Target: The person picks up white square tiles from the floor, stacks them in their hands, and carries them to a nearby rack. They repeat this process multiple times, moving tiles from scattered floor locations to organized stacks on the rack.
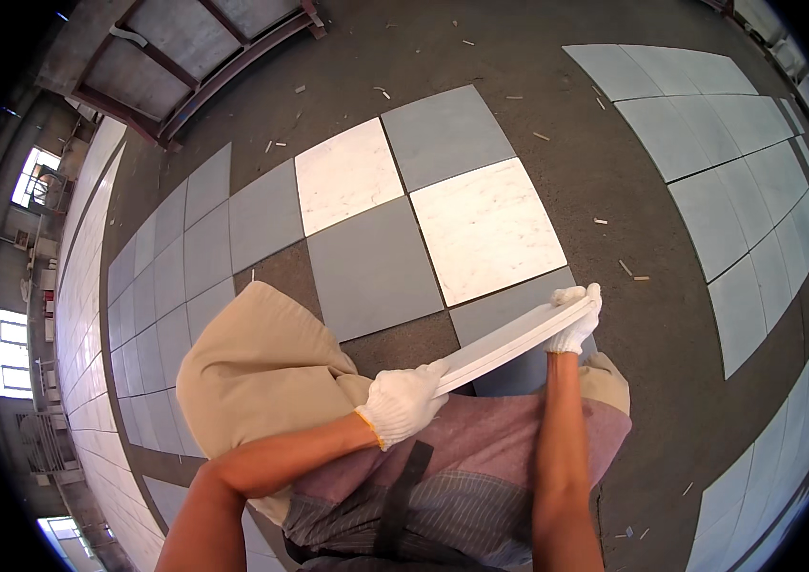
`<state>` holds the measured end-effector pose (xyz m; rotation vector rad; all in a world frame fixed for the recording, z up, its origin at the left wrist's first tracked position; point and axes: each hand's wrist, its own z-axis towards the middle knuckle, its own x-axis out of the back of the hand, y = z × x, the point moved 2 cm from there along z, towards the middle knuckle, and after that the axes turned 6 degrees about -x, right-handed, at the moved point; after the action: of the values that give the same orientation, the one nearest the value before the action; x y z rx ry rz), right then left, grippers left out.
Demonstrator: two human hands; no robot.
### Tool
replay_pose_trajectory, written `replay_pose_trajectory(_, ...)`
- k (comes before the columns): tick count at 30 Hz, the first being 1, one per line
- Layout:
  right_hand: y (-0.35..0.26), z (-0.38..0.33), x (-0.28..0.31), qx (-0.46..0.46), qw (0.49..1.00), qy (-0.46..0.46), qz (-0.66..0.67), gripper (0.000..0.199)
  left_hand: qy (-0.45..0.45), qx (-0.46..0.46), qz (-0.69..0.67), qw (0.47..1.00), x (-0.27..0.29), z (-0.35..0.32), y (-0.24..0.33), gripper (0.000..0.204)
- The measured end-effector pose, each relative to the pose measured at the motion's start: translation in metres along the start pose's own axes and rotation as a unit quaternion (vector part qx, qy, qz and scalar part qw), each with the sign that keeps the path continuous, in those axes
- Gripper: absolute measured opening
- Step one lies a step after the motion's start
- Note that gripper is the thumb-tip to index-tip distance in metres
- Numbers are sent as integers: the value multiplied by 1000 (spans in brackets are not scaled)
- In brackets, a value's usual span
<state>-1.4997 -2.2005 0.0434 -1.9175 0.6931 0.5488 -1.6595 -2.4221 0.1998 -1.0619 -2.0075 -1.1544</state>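
In white knit gloves, my left hand (pixel 403 404) and my right hand (pixel 576 319) grip opposite ends of a pale tile (pixel 509 345). It is tilted almost edge-on above my lap, its right end higher. A line runs along its edge; I cannot tell whether it is two tiles stacked together. Beneath it, partly hidden, a blue-grey tile (pixel 481 319) lies on the floor. Just beyond are a white veined tile (pixel 490 229) and a grey tile (pixel 376 267). Farther out lie a second white veined tile (pixel 347 176) and another grey tile (pixel 447 133).
More grey tiles (pixel 266 217) spread to the left, with pale tiles (pixel 83 315) past them. Another group of grey tiles (pixel 695 138) lies at right. Small chips (pixel 626 267) dot the brown floor (pixel 595 172). A metal-framed rack (pixel 185 71) stands at the far left.
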Motion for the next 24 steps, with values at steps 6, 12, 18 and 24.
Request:
replay_pose_trajectory(6, -51, -2, 6, 70, 997, 35, 22, 55, -18, -48, 34, 998, 6, 19, 31, 27)
replay_pose_trajectory(12, -85, 24, 45, 152, 986, -21, 62, 37, -10, -113, 69, 991, -1, 45, 60, 29)
replay_pose_trajectory(18, -86, 36, 74, 130, 986, 7, 108, 37, -39, -115, 91, 988, -10, 64, 79, 31)
replay_pose_trajectory(24, -96, 21, 50, 101, 967, 230, -52, 50, -58, -60, 54, 995, -6, 86, 92, 36)
